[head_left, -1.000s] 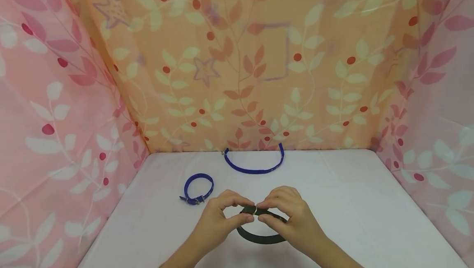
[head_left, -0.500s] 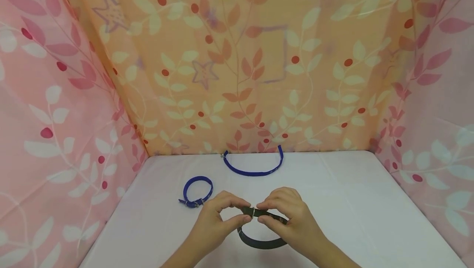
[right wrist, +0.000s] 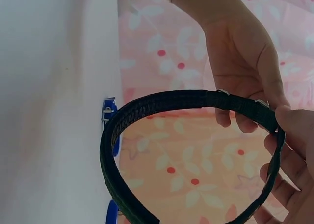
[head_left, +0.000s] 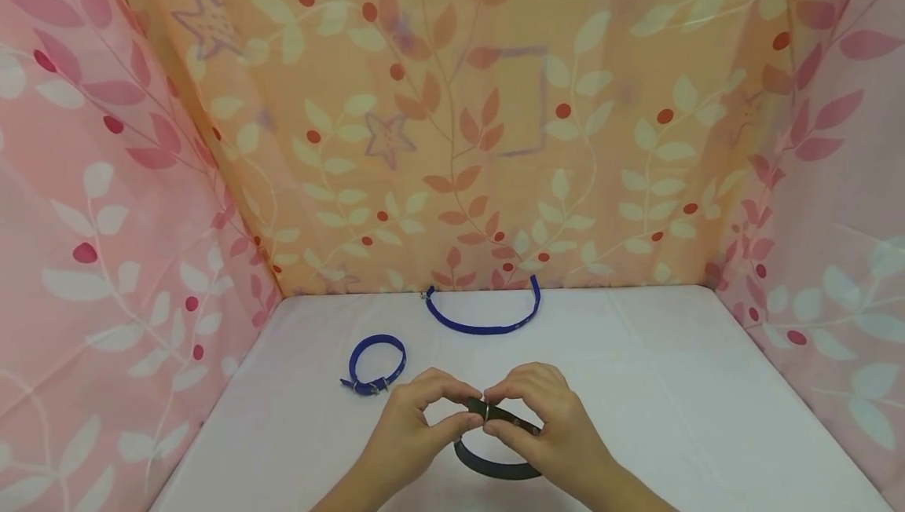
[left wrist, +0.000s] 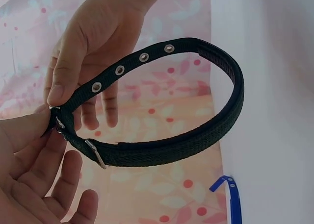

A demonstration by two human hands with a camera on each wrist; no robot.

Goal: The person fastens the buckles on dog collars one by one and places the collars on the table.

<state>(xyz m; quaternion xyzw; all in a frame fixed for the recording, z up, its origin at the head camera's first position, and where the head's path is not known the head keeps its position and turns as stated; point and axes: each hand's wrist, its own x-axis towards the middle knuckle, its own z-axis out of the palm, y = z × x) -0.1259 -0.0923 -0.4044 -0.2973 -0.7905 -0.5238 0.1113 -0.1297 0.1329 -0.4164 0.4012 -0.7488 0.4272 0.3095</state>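
Note:
A dark green collar with metal eyelets and a buckle is held up as a loop between both hands. My left hand pinches its strap from the left, thumb below and fingers above. From the right, my right hand pinches the strap right beside a metal ring. In the left wrist view several eyelets line the upper strap. A rectangular metal loop sits on the lower side there. Fingertips partly hide the buckle end.
On the white table, a buckled blue collar lies left of the hands. An unfastened blue collar curves near the table's back edge. Patterned curtains enclose the back and both sides.
Both hands keep their pinch on the green collar. The top strap now slants more down to the right, and the right hand's fingertips have come closer to the left hand's.

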